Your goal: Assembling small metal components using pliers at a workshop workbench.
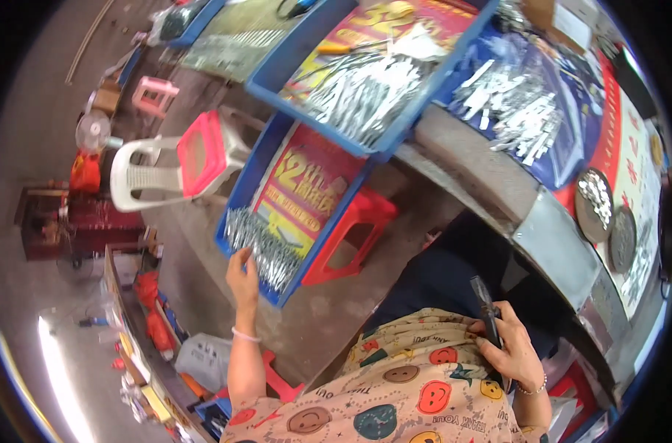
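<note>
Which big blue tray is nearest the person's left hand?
The lower blue tray, beside the red stool: the left hand reaches its near end, by the slim metal pieces. The other big blue tray sits higher and farther away.

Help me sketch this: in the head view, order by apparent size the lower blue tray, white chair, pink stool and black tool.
Lower blue tray
White chair
Pink stool and black tool: smallest; too alike to rank, the stool being broader, the tool longer.
</note>
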Action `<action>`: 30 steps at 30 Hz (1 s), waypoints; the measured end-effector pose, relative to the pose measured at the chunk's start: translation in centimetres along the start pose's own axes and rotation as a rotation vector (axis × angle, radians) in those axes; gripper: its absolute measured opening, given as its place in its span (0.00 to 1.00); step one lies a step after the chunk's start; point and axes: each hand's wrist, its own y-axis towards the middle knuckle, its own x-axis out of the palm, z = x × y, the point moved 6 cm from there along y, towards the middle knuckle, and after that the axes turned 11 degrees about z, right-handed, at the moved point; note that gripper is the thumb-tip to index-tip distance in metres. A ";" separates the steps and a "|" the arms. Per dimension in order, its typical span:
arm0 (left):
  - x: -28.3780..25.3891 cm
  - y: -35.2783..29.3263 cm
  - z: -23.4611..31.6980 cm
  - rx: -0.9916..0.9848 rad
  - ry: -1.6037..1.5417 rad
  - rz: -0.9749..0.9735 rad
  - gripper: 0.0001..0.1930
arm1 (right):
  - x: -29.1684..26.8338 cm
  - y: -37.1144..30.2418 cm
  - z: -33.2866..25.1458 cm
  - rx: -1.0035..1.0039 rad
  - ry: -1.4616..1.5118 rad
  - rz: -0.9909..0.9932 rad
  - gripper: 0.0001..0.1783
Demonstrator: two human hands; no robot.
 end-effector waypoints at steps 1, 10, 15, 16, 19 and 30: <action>-0.1 0.3 0.2 -0.015 -0.059 0.023 0.10 | 0.2 0.0 0.3 0.004 0.015 -0.011 0.14; 3.8 0.9 30.0 0.255 -0.609 -0.365 0.08 | -0.5 -0.7 0.8 -0.148 0.098 -0.011 0.11; 8.1 -3.1 47.5 0.736 -0.804 -0.619 0.09 | -1.5 -3.2 2.9 -0.125 0.128 0.184 0.14; 9.2 -3.4 49.4 0.780 -0.807 -0.629 0.09 | -1.7 -3.6 3.3 -0.121 0.131 0.196 0.14; 14.1 -3.2 53.3 0.857 -0.746 -0.569 0.08 | -2.7 -5.0 4.6 -0.097 0.143 0.264 0.14; 18.4 0.0 50.9 0.718 -0.453 -0.464 0.09 | -5.1 -5.5 7.5 -0.061 0.240 0.385 0.13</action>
